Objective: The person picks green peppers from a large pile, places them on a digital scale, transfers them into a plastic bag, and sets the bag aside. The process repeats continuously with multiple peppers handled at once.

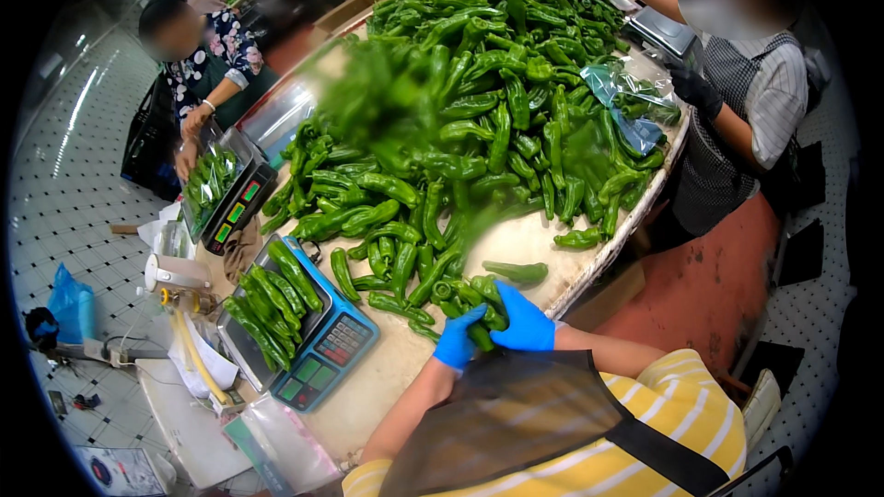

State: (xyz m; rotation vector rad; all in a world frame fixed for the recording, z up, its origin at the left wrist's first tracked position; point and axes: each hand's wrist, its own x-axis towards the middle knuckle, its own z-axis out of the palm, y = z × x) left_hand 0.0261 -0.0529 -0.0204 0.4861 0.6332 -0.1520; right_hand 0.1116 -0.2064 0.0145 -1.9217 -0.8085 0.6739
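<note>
My left hand [459,339] and my right hand [525,319], both in blue gloves, are closed around a small bunch of long green peppers [471,296] at the near edge of the heap. A single pepper [516,271] lies on the table just beyond my right hand. The big pepper heap [506,120] spreads up the pale table [502,239]. To the left of my hands stands a blue digital scale [345,342], with several peppers [272,302] lined up on its metal pan. A green blur [373,97] hides part of the heap.
At the far left a person handles a bag of peppers [212,179] on a black scale [241,207]. Another person in black gloves stands at the right by a silver scale [665,32] and a blue-and-clear bag [631,110]. Plastic bags [285,449] and a white-and-yellow device [180,276] lie near left.
</note>
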